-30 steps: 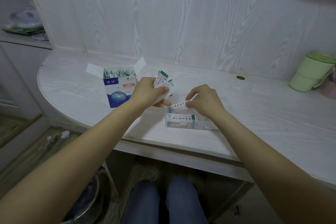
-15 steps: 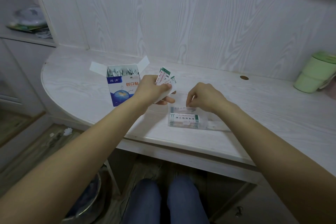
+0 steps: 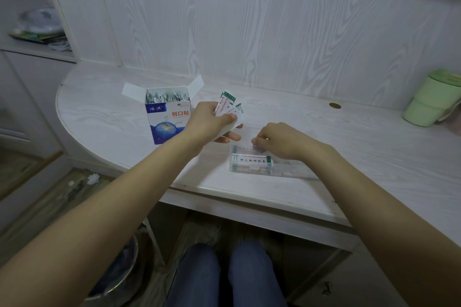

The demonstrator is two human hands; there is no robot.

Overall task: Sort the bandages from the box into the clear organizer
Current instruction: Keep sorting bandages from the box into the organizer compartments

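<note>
An open blue-and-white bandage box stands on the white desk, its flaps up and more bandages packed inside. My left hand grips a small fan of wrapped bandages just right of the box. The clear organizer lies near the desk's front edge with bandages stacked in its left compartment. My right hand hovers over the organizer's back side with fingers curled down into it; whether they still pinch a bandage is hidden.
A pale green cup stands at the far right by the wall. A round cable hole sits in the desk behind the organizer. A metal bin is on the floor under the desk beside my knees.
My right hand carried one bandage from beside the left hand down into the organizer. The bandage no longer shows in its fingers. The left hand kept its bundle in place.
</note>
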